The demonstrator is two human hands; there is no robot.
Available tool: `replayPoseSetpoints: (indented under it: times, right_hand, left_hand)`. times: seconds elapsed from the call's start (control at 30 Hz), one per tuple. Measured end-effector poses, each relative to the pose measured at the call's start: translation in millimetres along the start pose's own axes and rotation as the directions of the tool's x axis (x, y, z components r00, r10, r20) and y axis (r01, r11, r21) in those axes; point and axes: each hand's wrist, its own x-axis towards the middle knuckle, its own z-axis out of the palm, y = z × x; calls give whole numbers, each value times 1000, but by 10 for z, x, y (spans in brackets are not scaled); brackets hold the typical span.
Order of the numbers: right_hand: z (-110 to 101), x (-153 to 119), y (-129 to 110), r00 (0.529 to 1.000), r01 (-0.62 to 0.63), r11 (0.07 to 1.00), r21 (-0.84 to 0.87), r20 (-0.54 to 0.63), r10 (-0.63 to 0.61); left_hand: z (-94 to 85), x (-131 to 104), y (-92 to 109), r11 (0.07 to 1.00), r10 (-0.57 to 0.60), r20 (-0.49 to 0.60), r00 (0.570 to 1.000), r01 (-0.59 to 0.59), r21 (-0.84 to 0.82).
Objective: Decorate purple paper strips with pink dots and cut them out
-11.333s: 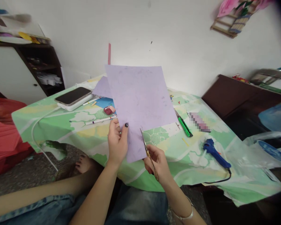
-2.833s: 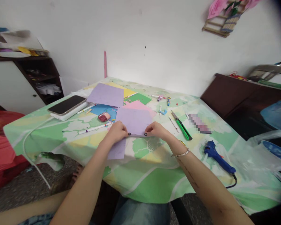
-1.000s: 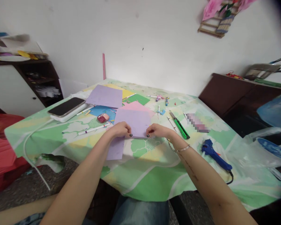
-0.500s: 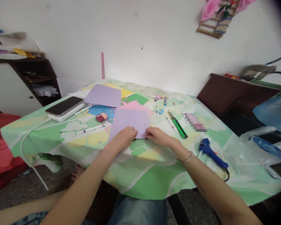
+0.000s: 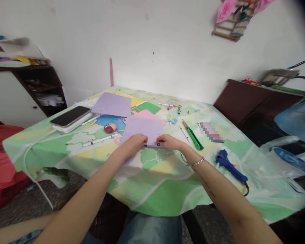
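Note:
A sheet of purple paper (image 5: 143, 127) lies in front of me, its near edge between the fingers of both hands. My left hand (image 5: 137, 142) is closed on that edge left of its middle. On the right part of the same edge, my right hand (image 5: 166, 140) pinches the paper, thumb toward me. The near edge looks slightly rolled or folded up; how far is hard to make out. Beneath the sheet's far side shows a pink sheet (image 5: 147, 115). Another purple sheet (image 5: 114, 103) rests farther back on the left, over yellow paper (image 5: 132, 99) and blue paper (image 5: 109, 122).
To the right lie a green utility knife (image 5: 193, 135), a thin white stick (image 5: 184, 134) and a blue glue gun (image 5: 231, 166). A phone (image 5: 70, 116) on a white block stands left, its cable hanging over the edge. A red oval object (image 5: 110, 127) sits near white sticks.
Both hands have moved slightly away from me along with the purple sheet's near edge. My right wrist has turned a little, and its bracelets have shifted.

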Motion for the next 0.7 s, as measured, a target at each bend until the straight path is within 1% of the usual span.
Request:
replayPoseSetpoints:
  times: [0.07,0.13,0.23,0.33,0.43,0.57,0.63,0.7]
  right_hand:
    - [-41,50,28,999,-23,999,44,29,22]
    - [-79,96,56,997,-47,995,84,59,42]
    - [-137,141,84,993,-74,988,136,106,59]
    - [-192,144,81,987,-96,980,174,141,71]
    - [-236,133,45,983,-125,975,185,155,97]
    - [-254,139,-4,981,-153,977,147,142,133]
    - [-224,139,-14,985,-157,983,100,88,148]
    - [-163,124,-17,988,-153,988,38,-9,153]
  left_hand:
    - [-31,-40,69,998,36,-89,995,-32,50]
    - [-35,-73,148,992,83,-154,985,-66,111]
    - [8,-80,229,976,134,-218,967,-90,200]
    - [74,-61,244,959,158,-258,953,-85,271]
    - [120,-48,224,940,179,-258,949,-87,331]
    - [138,-41,213,918,178,-212,961,-84,387]
    - [141,-34,213,914,161,-185,969,-76,398]
    - [149,-25,203,916,141,-159,977,-68,396]
